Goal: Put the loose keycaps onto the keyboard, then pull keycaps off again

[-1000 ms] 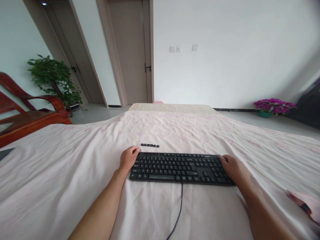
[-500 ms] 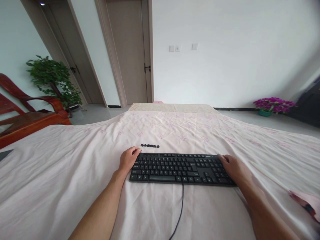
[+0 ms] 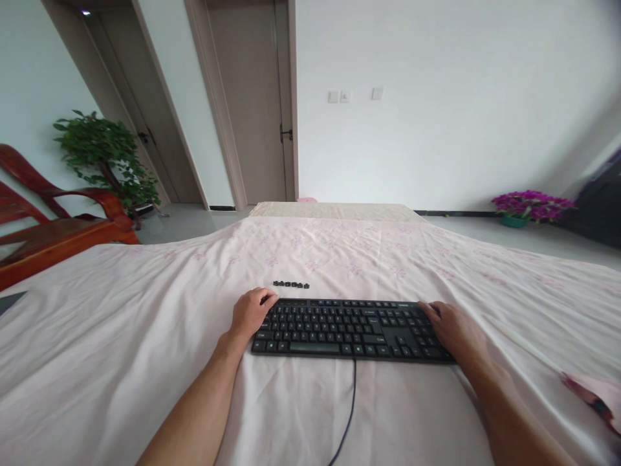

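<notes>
A black keyboard (image 3: 334,329) lies flat on the cloth, and its cable (image 3: 352,395) runs from the near edge toward me. My left hand (image 3: 251,312) grips its left end, with thumb and fingers around the far left corner. Around the right end, beside the number pad, my right hand (image 3: 453,327) is closed, its fingertips on the far right corner. Just beyond the far left part of the keyboard stands a row of several small black keycaps (image 3: 291,284). Parts of the fingers of both hands are hidden.
A pale cloth with pink flowers (image 3: 354,266) covers the table in folds. At the left are a wooden armchair (image 3: 97,200) and a leafy plant (image 3: 99,145). A pink cloth item (image 3: 596,391) lies at the right, and purple flowers (image 3: 533,204) stand on the floor.
My left thumb and fingers have shifted slightly right over the keyboard's far left corner. My right fingertips have moved a little left along the far edge. The keyboard stays in place.
</notes>
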Tool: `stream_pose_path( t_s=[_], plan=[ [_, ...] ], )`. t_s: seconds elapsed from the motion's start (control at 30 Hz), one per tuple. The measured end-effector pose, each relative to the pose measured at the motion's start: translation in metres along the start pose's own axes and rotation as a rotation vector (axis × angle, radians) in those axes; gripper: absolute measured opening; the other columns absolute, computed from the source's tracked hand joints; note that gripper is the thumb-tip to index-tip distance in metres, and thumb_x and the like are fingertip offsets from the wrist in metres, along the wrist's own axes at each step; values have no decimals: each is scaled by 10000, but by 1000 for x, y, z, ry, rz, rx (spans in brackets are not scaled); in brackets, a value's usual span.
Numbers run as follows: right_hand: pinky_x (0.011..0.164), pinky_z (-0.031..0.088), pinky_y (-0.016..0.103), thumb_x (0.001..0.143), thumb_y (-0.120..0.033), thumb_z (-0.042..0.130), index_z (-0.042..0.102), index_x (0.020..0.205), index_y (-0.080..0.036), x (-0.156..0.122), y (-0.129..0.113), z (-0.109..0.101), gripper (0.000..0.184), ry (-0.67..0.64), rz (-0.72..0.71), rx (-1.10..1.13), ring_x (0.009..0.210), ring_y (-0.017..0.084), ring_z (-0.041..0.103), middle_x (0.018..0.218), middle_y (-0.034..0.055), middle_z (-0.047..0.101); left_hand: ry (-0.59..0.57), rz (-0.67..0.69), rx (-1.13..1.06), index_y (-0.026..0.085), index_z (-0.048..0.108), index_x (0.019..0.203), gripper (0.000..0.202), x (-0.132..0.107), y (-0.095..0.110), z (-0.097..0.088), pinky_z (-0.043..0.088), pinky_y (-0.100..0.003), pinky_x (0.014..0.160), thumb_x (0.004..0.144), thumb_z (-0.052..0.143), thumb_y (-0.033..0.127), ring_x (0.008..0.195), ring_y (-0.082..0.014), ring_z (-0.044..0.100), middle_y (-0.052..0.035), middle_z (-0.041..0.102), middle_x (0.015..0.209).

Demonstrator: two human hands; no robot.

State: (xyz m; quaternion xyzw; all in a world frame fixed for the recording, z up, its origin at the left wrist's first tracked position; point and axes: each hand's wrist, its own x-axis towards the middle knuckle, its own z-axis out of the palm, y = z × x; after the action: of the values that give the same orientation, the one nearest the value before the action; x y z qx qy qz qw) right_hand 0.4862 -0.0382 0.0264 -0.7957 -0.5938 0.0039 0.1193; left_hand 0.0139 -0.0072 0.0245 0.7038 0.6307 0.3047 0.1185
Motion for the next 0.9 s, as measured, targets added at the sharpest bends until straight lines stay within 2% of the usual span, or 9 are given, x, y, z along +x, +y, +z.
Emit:
stream_pose_path(
  t_s=[0.13,0.27,0.37,0.53,0.7,0.9],
  plan=[
    [645,413,347,893,-620,235,690,915,-196,-2,-3,-4,622,-16,8,1,837,286,635,945,133,689,-33,25,-85,255,697,836,317,0,-3,-1,441,-274,815,846,485,490,883,-179,621,2,704,925],
    [626,418,354,848,-702,251,675,946,-212,0,-5,-5,656,-56,18,-9,835,296,631,967,125,684,-109,76,-187,266,711,943,292,0,-8,-5,443,-289,876,773,598,475,957,-194,615,-5,699,992],
    [617,418,352,832,-717,276,671,958,-202,2,-3,-3,661,-62,19,-16,826,298,629,979,128,680,-132,75,-206,253,716,959,311,1,-10,-6,441,-314,904,739,642,460,971,-213,614,-28,700,998],
    [676,423,337,877,-633,291,673,940,-191,5,2,3,588,-58,-25,10,843,272,627,958,118,683,-132,26,-253,234,716,940,281,2,-10,-3,451,-320,899,760,612,423,946,-213,627,-32,707,974],
    [708,422,332,915,-531,275,656,1011,-178,3,4,4,528,-10,-78,13,879,265,623,1013,125,679,-104,-23,-275,234,719,885,263,4,-14,3,461,-300,867,788,559,420,913,-201,640,-15,718,946],
    [719,428,340,931,-497,257,647,1029,-164,3,7,7,522,-4,-85,1,879,267,630,1010,134,682,-82,-54,-280,222,715,885,322,3,-15,3,457,-287,865,829,492,447,926,-198,641,-17,724,956]
  ],
)
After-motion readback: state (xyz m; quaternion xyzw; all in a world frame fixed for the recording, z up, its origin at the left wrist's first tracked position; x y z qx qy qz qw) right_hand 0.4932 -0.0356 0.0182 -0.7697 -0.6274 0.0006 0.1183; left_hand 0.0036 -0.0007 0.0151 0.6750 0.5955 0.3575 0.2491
